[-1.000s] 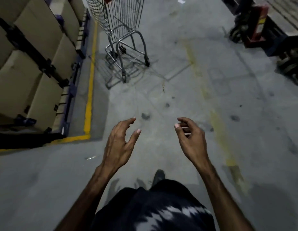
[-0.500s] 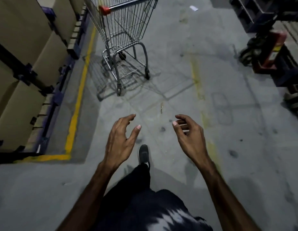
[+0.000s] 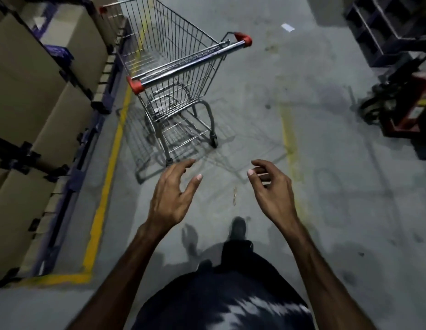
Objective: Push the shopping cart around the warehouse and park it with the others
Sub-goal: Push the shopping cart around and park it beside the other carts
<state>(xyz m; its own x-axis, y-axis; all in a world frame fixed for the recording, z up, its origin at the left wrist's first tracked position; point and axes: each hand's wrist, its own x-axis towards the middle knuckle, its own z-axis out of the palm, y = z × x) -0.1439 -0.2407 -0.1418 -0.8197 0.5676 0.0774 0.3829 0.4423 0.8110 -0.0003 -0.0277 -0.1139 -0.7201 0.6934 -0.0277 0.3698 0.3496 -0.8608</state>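
Note:
A wire shopping cart (image 3: 173, 75) with a grey handle bar and red end caps stands on the concrete floor ahead of me, left of centre, its handle turned toward me. My left hand (image 3: 172, 198) is raised in front of me, fingers spread and loosely curled, holding nothing. My right hand (image 3: 270, 186) is raised the same way, also holding nothing. Both hands are below the handle and apart from the cart. No other carts are in view.
Stacked cardboard boxes (image 3: 23, 96) on pallets line the left, bordered by a yellow floor line (image 3: 107, 177). A red pallet jack (image 3: 407, 110) and dark pallets (image 3: 378, 27) stand at the right. A faded yellow line (image 3: 289, 139) runs down the grey floor.
I have walked toward the cart, which now looks larger and nearer with its whole handle in view. Both hands have stayed raised and hold nothing.

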